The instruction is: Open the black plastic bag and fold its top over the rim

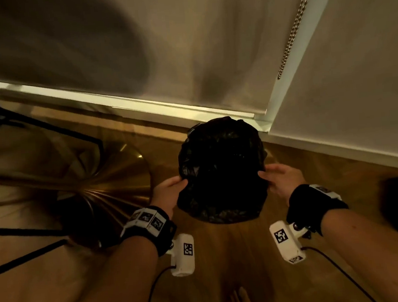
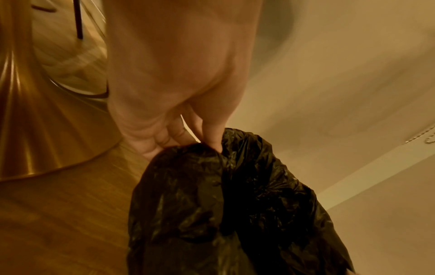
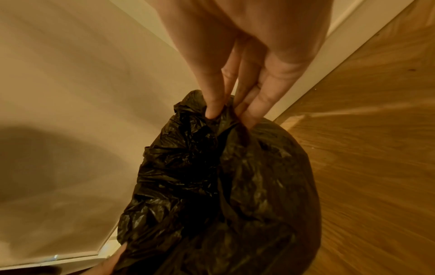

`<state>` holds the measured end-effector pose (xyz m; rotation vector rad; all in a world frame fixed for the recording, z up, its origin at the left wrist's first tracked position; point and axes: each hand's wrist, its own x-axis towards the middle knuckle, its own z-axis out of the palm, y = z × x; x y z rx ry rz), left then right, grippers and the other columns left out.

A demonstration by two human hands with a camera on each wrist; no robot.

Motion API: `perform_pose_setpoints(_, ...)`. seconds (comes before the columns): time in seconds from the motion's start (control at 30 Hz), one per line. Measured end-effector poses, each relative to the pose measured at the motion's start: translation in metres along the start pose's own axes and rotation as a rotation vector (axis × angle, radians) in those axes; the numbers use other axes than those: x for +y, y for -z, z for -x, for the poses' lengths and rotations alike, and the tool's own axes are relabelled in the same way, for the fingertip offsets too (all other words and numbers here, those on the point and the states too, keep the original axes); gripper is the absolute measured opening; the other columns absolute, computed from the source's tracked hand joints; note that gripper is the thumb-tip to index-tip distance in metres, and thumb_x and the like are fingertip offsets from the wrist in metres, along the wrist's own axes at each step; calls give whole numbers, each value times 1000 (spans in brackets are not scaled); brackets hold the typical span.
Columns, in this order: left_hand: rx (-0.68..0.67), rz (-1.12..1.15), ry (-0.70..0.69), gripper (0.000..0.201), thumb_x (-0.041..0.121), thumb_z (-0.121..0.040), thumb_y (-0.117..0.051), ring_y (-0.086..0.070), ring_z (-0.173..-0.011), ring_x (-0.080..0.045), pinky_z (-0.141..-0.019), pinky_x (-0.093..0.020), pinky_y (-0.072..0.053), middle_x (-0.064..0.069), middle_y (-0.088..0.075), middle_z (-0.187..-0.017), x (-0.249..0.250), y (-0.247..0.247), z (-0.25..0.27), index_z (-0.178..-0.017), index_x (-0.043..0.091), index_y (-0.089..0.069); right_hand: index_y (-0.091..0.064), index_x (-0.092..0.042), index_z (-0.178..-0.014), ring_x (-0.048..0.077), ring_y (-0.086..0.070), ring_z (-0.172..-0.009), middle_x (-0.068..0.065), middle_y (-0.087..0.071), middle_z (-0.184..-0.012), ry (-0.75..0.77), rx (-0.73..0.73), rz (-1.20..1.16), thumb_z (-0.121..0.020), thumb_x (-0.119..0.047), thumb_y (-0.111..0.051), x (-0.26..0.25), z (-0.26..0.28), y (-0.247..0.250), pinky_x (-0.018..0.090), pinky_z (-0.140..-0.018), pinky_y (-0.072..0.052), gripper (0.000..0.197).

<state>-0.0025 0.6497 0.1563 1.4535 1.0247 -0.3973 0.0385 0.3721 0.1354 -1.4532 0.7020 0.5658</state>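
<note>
Head view shows a black plastic bag (image 1: 221, 170) standing on a wooden floor (image 1: 315, 172), close to the corner where a pale wall (image 1: 355, 77) meets a drawn window blind (image 1: 136, 48). The bag's mouth faces up, and its plastic is draped down over a rounded shape beneath; whether a bin sits inside cannot be told, and the inside of the mouth is too dark to show any contents. The bag's long axis runs up from the floor, with the crumpled far edge toward the blind and the near, smoother side toward the person. The left hand (image 1: 170, 192) pinches the left edge of the bag, thumb on the plastic and fingers curled behind it. The right hand (image 1: 281, 179) pinches the right edge between thumb and fingertips; the right wrist view shows the plastic gathered into a small ridge between them. The two hands are on opposite sides of the mouth, at about the same height. A brass-coloured flared base (image 1: 114, 182) stands on the floor just left of the bag, near the left hand but apart from it. A bead chain (image 1: 295, 26) hangs by the blind's right edge. Open floor lies to the right of the bag and in front of it, toward the person's bare foot (image 1: 237, 301).
</note>
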Motion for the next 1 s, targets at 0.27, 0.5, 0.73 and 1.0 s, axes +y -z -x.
perform_pose_setpoints(0.27, 32, -65, -31, 36, 8, -86, -69, -64, -108, -30, -98, -47, -50, -16, -68, -117, -10, -13, -58, -121, 5, -64, -66, -20, -84, 13, -65, -61, 2, -68, -82, 1, 46, -17, -80, -5, -74, 19, -43, -10, 19, -47, -52, 17)
perform_pose_setpoints(0.5, 28, -129, -29, 36, 7, -91, -63, -61, -108, -26, -89, -35, -50, -12, -64, -116, -3, -21, -73, -127, 4, -58, -65, -13, -92, 18, -63, -71, 3, -67, -85, -26, 41, -38, -80, -2, -72, 26, -55, -12, 19, -45, -53, 18)
perform_pose_setpoints(0.73, 47, -145, -44, 32, 8, -92, -62, -62, -106, -24, -93, -37, -50, -10, -66, -117, -3, -23, -74, -124, 8, -60, -65, -14, -97, 18, -66, -75, 4, -68, -91, -33, 25, -49, -80, -3, -73, 31, -57, -12, 22, -53, -55, 22)
perform_pose_setpoints(1.0, 195, -243, -91, 34, 23, -84, -69, -60, -105, -20, -95, -38, -50, 1, -65, -114, 5, -12, -35, -118, 18, -65, -64, -11, -116, 19, -62, -81, 9, -68, -99, -31, 110, 114, -79, -12, -75, 10, -18, 9, 29, -69, -53, 38)
